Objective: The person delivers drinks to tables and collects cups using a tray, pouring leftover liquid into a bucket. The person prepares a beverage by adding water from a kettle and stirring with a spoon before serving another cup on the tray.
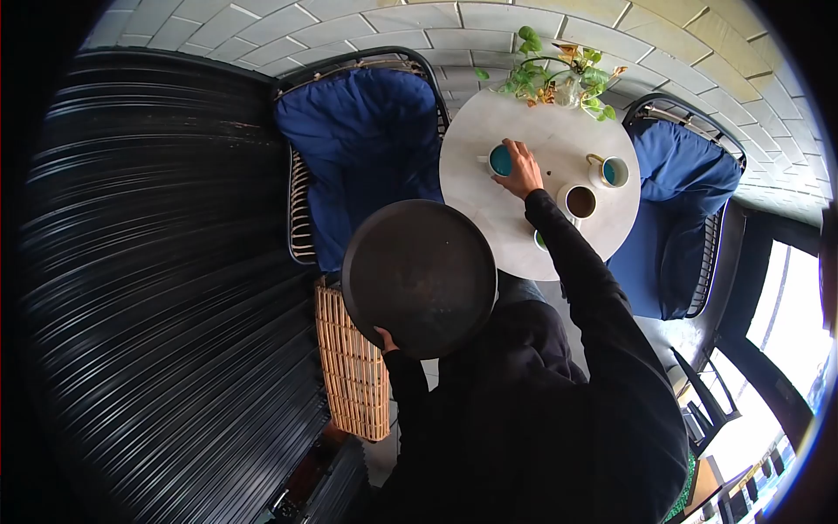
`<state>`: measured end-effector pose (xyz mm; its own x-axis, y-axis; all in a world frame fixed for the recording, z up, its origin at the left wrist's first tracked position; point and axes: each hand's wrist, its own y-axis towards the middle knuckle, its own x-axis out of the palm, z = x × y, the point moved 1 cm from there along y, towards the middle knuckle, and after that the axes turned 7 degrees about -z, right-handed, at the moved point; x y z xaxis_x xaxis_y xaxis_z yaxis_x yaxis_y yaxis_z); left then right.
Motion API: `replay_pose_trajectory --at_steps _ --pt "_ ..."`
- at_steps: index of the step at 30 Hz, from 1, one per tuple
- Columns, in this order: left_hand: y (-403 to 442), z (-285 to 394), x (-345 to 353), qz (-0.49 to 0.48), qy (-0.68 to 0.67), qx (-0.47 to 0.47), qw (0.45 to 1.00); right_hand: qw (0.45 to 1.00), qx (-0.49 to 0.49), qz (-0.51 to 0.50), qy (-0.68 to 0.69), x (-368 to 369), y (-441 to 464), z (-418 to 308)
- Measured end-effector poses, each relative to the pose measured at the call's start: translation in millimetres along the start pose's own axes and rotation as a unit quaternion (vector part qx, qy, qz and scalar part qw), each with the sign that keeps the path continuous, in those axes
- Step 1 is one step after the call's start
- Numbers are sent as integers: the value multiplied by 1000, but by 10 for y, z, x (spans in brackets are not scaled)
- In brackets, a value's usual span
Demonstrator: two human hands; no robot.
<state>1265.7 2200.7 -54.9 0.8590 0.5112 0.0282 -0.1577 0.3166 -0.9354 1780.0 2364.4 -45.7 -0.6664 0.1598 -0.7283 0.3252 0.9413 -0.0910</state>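
A round dark tray (419, 279) is held out in front of my body by my left hand (386, 340). The thumb shows at its near left rim, while the other fingers are hidden beneath. My right hand (523, 169) reaches over the round table (471, 205), its fingers closed around the right side of a mug with a teal inside (500, 161). To the right of that hand are a white mug with brown contents (580, 202) and another mug with a teal inside (614, 172). My right sleeve partly covers a cup with a green inside (540, 239).
A leafy plant in a glass vase (569, 90) stands at the table's back edge, against the tiled wall. Blue-cushioned chairs flank the table, one left (362, 148) and one right (668, 218). A wicker seat (352, 367) is beside the tray, near the black corrugated wall (175, 288).
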Motion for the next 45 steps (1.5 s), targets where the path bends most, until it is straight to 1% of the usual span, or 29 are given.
replay_pose_trajectory --at_steps 4,6,7,9,10,12,13,15,17,18,20,21,23,24,25,27,29,31,32,33,34,37,39,42,43,45 --pt "-28 9 29 -1 10 8 1000 1000 18 -21 -15 35 15 -9" --pt "-11 25 76 -3 16 10 1000 999 6 -39 2 23 6 6" --pt "-5 32 95 -4 19 9 1000 999 10 -36 2 -23 -24 -7" --pt "7 67 129 -8 25 12 1000 999 -24 20 -14 -131 -119 -43" --pt "10 76 147 -10 29 13 999 999 -22 21 -14 -191 -189 -36" --pt "9 99 168 -14 34 16 999 988 60 50 -131 -360 -410 52" --pt "20 115 190 -16 35 18 999 976 102 45 -185 -475 -567 63" --pt "44 144 235 -21 41 19 999 951 196 29 -237 -639 -833 113" --pt "53 168 272 -26 46 21 998 930 269 -3 -248 -726 -1049 227" --pt "54 176 287 -28 49 22 998 930 271 0 -248 -751 -1128 266" --pt "57 185 316 -32 54 23 998 922 333 -16 -198 -793 -1256 351" --pt "58 199 340 -35 57 24 997 921 334 -14 -197 -790 -1262 438" --pt "48 211 378 -38 64 28 997 942 311 -17 -125 -717 -1254 597" --pt "46 215 395 -42 69 31 996 945 298 6 -133 -682 -1253 633" --pt "45 221 408 -43 72 33 996 945 300 9 -132 -678 -1251 680" --pt "42 261 430 -48 82 41 995 957 264 13 -117 -688 -1232 760" --pt "45 324 434 -56 91 51 993 957 269 30 -103 -741 -1271 706" --pt "56 421 472 -64 104 62 991 967 214 77 -114 -828 -1370 612" --pt "57 470 477 -69 109 65 989 966 217 85 -114 -899 -1438 528" --pt "67 492 490 -76 117 69 988 969 200 102 -105 -975 -1523 441" --pt "70 518 515 -83 126 73 986 971 184 119 -98 -1086 -1617 313" --pt "100 557 557 -106 149 80 980 967 205 125 -84 -1552 -1982 -384" --pt "112 564 613 -124 169 85 974 964 192 158 -88 -1733 -2285 -781" --pt "111 508 716 -143 207 98 963 967 175 173 -60 -1923 -2762 -1366" --pt "101 465 794 -148 228 112 956 965 195 171 -38 -1966 -2911 -1572" --pt "28 315 933 -154 277 154 936 968 177 171 -53 -1967 -3245 -1824"
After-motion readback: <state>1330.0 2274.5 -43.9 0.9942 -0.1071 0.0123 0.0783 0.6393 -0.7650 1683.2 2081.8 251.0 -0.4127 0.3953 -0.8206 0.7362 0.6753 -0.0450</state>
